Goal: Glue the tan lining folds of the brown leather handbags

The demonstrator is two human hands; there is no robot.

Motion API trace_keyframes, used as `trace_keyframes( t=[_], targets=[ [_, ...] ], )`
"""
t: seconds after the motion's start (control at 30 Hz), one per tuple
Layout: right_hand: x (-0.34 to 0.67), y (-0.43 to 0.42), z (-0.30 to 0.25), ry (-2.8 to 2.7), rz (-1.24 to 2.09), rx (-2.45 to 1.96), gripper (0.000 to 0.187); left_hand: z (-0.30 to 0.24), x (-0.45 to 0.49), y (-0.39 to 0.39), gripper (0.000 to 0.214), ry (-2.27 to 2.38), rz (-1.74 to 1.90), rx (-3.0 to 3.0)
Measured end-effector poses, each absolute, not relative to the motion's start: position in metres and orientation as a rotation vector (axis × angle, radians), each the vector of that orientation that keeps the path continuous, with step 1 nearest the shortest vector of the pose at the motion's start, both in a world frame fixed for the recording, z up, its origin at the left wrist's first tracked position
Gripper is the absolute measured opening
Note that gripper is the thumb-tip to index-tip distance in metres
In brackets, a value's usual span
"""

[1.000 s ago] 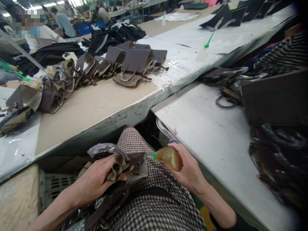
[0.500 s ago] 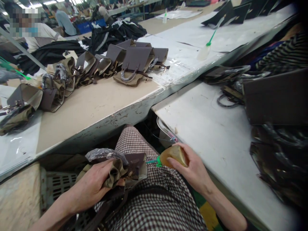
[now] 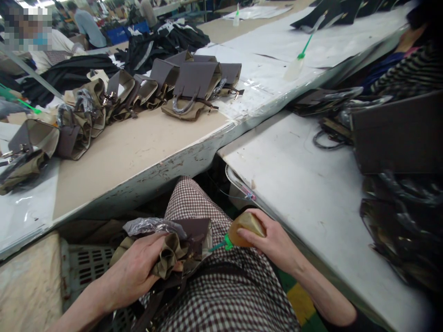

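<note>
A brown handbag (image 3: 195,234) with a khaki lining and a plastic-wrapped handle rests on my lap over checked cloth. My left hand (image 3: 138,263) is closed on its bunched khaki part. In my right hand (image 3: 273,237) I grip a squeeze bottle (image 3: 246,229) of amber liquid with a green nozzle. The bottle is tilted, its tip pointing left and down at the bag's open pale edge. Whether the tip touches the edge I cannot tell.
Several brown bags (image 3: 195,87) stand on the long table (image 3: 138,152) ahead. More dark bags (image 3: 398,138) lie on the white side table (image 3: 294,175). A green-nozzled bottle (image 3: 294,67) stands farther back. A plastic crate (image 3: 86,263) is at lower left. Other people sit at far left and right.
The bottle has tipped further, its nozzle now slanting down and its tip lower along the bag's edge. My left hand keeps its hold on the bag.
</note>
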State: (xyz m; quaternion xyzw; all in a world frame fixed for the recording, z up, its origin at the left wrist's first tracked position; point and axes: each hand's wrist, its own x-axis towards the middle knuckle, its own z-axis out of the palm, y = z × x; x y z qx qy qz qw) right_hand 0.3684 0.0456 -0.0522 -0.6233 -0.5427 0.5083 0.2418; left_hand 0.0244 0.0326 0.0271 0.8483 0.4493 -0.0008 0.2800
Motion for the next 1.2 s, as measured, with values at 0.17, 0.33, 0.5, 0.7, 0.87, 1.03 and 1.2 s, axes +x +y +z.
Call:
trace_keyframes(
  t=[0.17, 0.33, 0.5, 0.7, 0.87, 1.03, 1.2],
  targets=[
    [0.372, 0.036, -0.054, -1.254, 1.497, -1.761, 0.042, 0.019, 0.012, 0.013, 0.017, 1.231, 0.027, 2.309],
    [0.370, 0.028, -0.050, -1.322, 1.459, -1.769, 0.046, 0.008, 0.000, -0.014, 0.036, 1.245, 0.011, 2.274],
    [0.361, 0.030, -0.044, -1.428, 1.444, -1.812, 0.042, -0.003, -0.004, -0.033, 0.047, 1.219, 0.026, 2.316],
    [0.357, 0.034, -0.041, -1.178, 1.725, -1.743, 0.036, -0.005, -0.006, -0.038, 0.053, 1.226, -0.017, 2.419],
    [0.363, 0.029, -0.049, -1.037, 1.745, -1.707, 0.039, -0.008, -0.010, -0.036, 0.052, 1.225, 0.054, 2.396],
    [0.362, 0.027, -0.055, -0.954, 1.739, -1.687, 0.041, -0.003, -0.007, -0.028, 0.048, 1.206, 0.075, 2.330],
    [0.356, 0.023, -0.058, -0.898, 1.826, -1.629, 0.039, 0.010, 0.005, -0.016, 0.029, 1.232, 0.093, 2.316]
  ],
)
